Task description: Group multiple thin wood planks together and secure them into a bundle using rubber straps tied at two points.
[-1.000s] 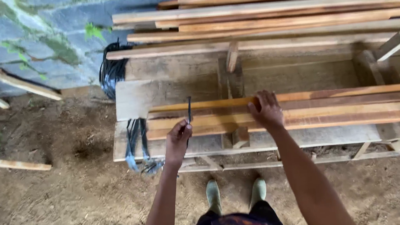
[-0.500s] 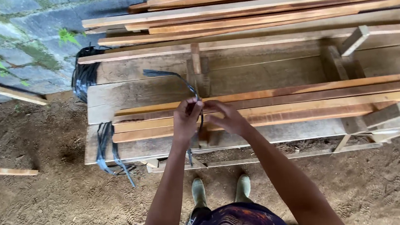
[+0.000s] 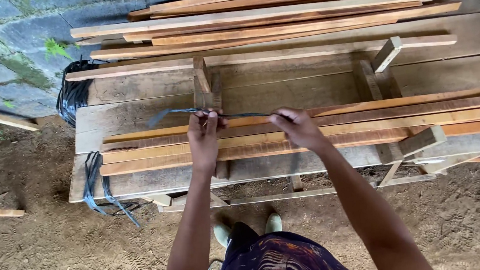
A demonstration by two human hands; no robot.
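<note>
The fingers (image 3: 210,119) of the left hand (image 3: 203,134) are closed in a pinch around a thin dark strap (image 3: 232,114), gripping it near its left part, with a short free end sticking out leftward and slightly down. The right hand (image 3: 297,126) is likewise curled shut on the same strap further right, so the strip runs taut and almost level between the two hands. It hangs just above a bundle of reddish-brown wooden slats (image 3: 310,129) that lie lengthwise on a rough plank workbench (image 3: 132,113). Upright wooden stops (image 3: 202,83) rise from the bench behind the left hand, and another angled block (image 3: 387,53) stands to the right. More long slats (image 3: 275,14) are stacked at the far edge against a mossy stone wall (image 3: 3,52). A coil of black strapping (image 3: 71,92) sits at the bench's left end, and loose black strips (image 3: 101,186) dangle over its near left edge toward the dirt floor (image 3: 40,254).
</note>
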